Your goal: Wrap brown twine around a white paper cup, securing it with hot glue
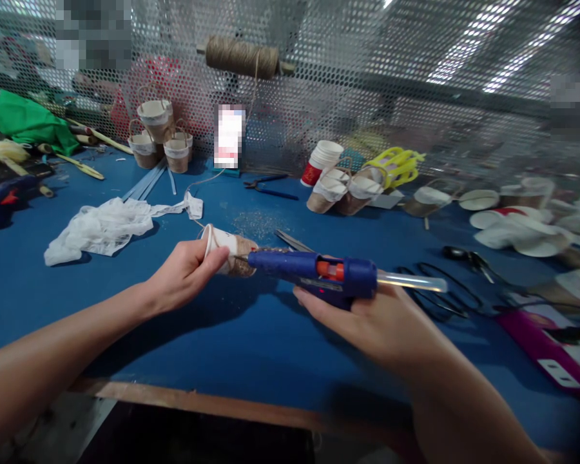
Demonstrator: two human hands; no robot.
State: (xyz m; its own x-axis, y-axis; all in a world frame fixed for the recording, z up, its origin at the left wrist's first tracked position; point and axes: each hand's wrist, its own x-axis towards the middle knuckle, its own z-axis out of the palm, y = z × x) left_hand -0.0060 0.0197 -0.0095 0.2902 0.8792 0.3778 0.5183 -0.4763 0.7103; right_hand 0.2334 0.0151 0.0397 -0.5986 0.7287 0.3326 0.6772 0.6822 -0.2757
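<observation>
My left hand (pixel 189 270) is closed around a small paper cup (pixel 217 240), tilted on its side with its rim toward the left. Brown burlap wraps the cup's lower part, and twine runs from near its rim. A blue glue gun (pixel 299 265) is in my right hand (pixel 362 316), fingers wrapped round its handle. The gun's nozzle points left, touching or very close to the cup's side. Out of its back end sticks a clear glue stick (pixel 413 281). Behind the gun lies a pair of scissors (pixel 292 241), partly hidden.
White lace fabric (pixel 101 229) lies at left, joined to a strip near the cup. Burlap-wrapped cups (pixel 176 154) stand at back left; more (pixel 326 190) sit at back right. Pliers (pixel 270 187) lie behind. A twine spool (pixel 241 57) hangs on the mesh. A purple power strip (pixel 536 351) is at right.
</observation>
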